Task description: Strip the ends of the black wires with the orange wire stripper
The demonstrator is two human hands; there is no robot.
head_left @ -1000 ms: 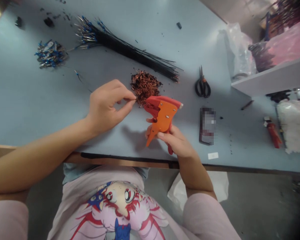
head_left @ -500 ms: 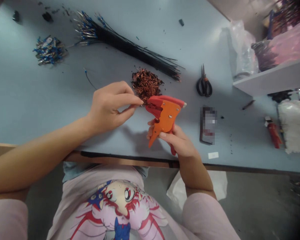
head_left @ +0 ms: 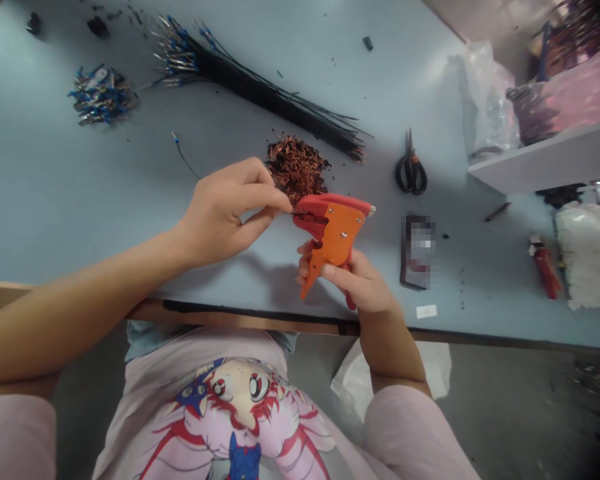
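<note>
Wire (head_left: 185, 159), partly hidden, behind left hand (head_left: 230, 212)

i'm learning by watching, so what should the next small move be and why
Probably a squeeze of the right hand on the red and orange stripper: that hand is wrapped round it, while the left hand pinches a thin dark wire right at its mouth. The pile of copper scraps just beyond also suggests stripping here.

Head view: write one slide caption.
Left hand holds a wire to the red-and-orange tool in the right hand, near copper scraps.
</note>
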